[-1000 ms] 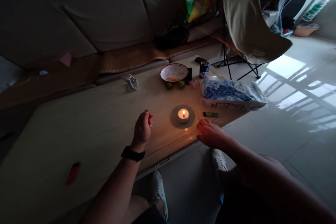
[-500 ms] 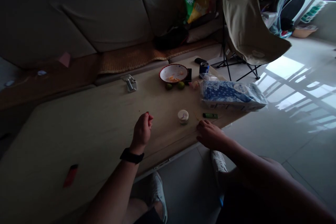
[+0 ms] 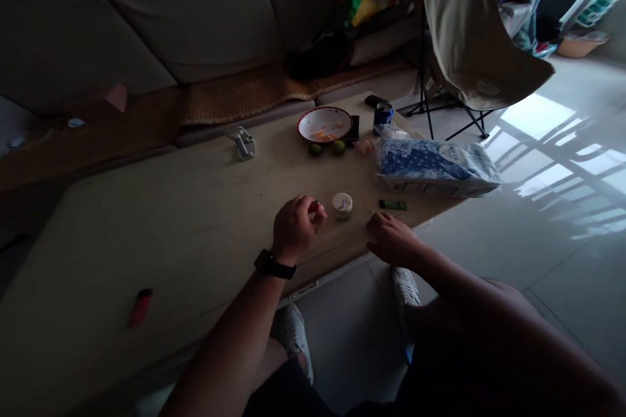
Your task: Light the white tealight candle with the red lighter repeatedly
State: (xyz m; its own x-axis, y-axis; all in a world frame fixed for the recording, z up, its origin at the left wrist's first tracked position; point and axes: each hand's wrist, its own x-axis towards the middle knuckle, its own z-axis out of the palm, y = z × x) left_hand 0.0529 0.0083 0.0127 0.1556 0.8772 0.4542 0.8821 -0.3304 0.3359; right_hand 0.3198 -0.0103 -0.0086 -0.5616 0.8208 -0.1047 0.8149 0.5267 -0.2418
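My left hand (image 3: 299,227), with a dark watch on its wrist, is curled just left of a small round container (image 3: 342,205) with a whitish top. Its thumb and forefinger are pinched, and a tiny dark spot shows at the tips; I cannot make out what it is. Close to the table's front edge, my right hand (image 3: 394,236) has its fingers bent together, and whatever they may hold is hidden. Thin pale sticks (image 3: 366,202) lie just beyond its fingertips. A green lighter (image 3: 393,204) rests behind that hand.
On the table (image 3: 195,208) are a red lighter (image 3: 140,307), a metal holder (image 3: 242,143), a plate with orange peel (image 3: 313,118), green fruits (image 3: 338,147), a blue can (image 3: 383,116) and a blue-white plastic pack (image 3: 435,161). A folding chair (image 3: 469,45) stands beyond.
My left hand has moved right, up close to the round container. My right hand stays near the sticks. The whole view has shifted slightly.
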